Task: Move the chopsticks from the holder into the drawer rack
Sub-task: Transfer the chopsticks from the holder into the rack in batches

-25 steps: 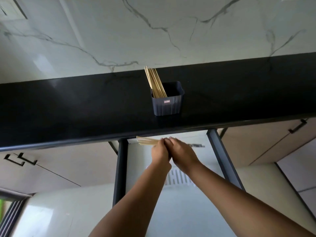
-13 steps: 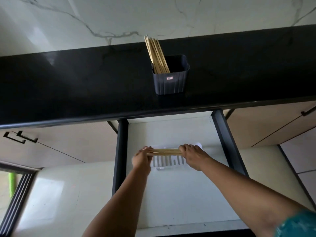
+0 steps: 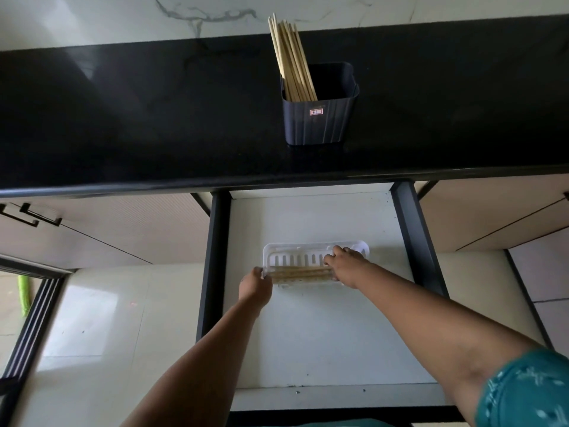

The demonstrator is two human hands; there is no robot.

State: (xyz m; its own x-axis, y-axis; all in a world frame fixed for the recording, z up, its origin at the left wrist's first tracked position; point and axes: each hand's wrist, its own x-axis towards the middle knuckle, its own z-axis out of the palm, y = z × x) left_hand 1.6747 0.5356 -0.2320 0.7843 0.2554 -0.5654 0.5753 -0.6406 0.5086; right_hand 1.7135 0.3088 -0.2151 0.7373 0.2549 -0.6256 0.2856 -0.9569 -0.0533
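Chopsticks [image 3: 300,274] lie flat along the near side of the white slotted drawer rack [image 3: 314,251], and I see my left hand [image 3: 255,283] pinching their left end and my right hand [image 3: 345,268] their right. More chopsticks stand in the dark holder [image 3: 318,121] on the black countertop [image 3: 138,118], far beyond the open drawer [image 3: 323,334].

Black countertop [image 3: 123,118] bearing dark holder [image 3: 317,124], open drawer [image 3: 308,334] floor carrying white rack [image 3: 295,251]
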